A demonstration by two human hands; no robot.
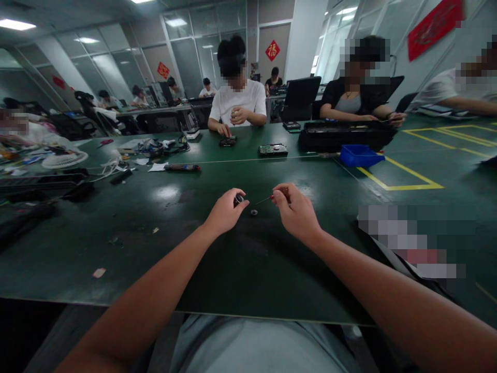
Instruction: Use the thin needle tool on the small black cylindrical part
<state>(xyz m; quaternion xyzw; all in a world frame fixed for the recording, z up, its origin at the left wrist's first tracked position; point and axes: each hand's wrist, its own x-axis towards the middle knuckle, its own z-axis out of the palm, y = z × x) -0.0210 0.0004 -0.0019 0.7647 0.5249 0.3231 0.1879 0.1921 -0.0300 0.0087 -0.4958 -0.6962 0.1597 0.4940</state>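
My left hand [226, 211] is closed around a small dark cylindrical part [238, 199] with a paler rim; its exact kind cannot be made out. In my right hand [293, 210] is a thin screwdriver [264, 200], its slim shaft reaching left toward the other hand. The handle is mostly hidden by my fingers, with a bit of red showing. Between the two hands a small round metallic piece [253, 212] lies on the green tabletop [267, 269]. The screwdriver's tip appears just above this piece; I cannot tell whether they touch.
Beyond my hands lie a hard drive [273, 149], a screwdriver-like tool [182, 167], a blue tray [360, 155] and a long black casing [345, 135]. Cables and parts clutter the left. A co-worker in white [237, 103] handles a small device opposite. Scraps [99, 272] lie near the front.
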